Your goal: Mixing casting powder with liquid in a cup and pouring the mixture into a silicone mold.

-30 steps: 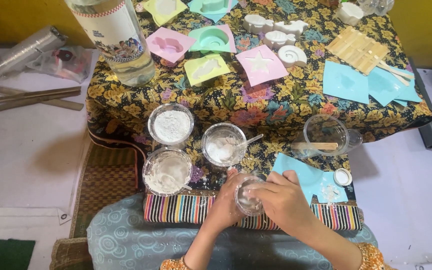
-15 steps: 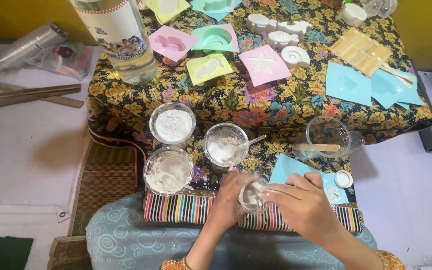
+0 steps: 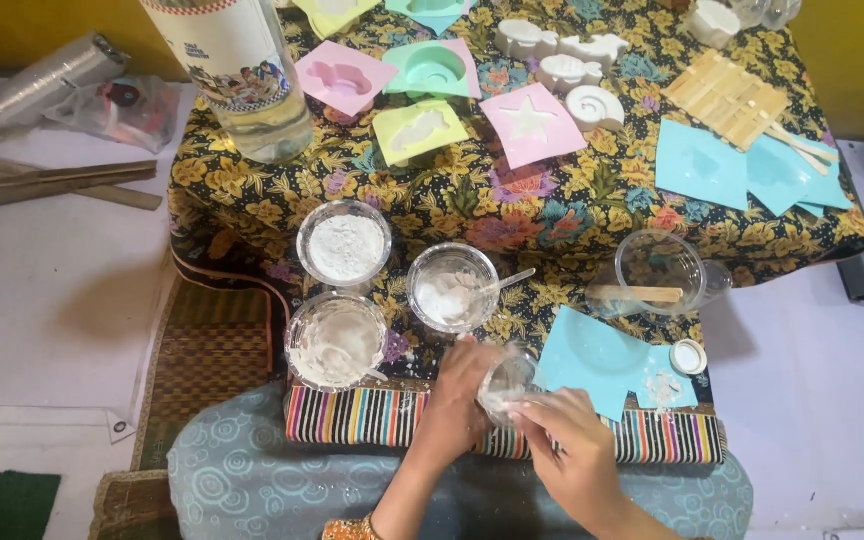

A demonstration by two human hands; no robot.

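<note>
My left hand (image 3: 457, 395) grips a small clear plastic cup (image 3: 505, 385) with white powder residue, held tilted just above the striped cloth edge. My right hand (image 3: 567, 445) is at the cup's near side, fingers curled against its rim. Just beyond the cup stands a clear cup of white powder with a plastic spoon in it (image 3: 452, 288). Two more cups of white powder sit to the left, one farther (image 3: 344, 243) and one nearer (image 3: 336, 341). A blue mould sheet (image 3: 602, 360) lies right of my hands.
A low table under floral cloth (image 3: 512, 215) holds pastel moulds (image 3: 344, 76), white cast shapes (image 3: 562, 58), wooden sticks (image 3: 727, 95), blue sheets (image 3: 702, 165), an empty clear cup with a stick (image 3: 657, 275) and a large bottle (image 3: 247, 70). Wooden strips (image 3: 47, 180) lie on the left floor.
Both hands with the small cup have shifted slightly to the right and nearer to me. The powder cups on the table have not moved.
</note>
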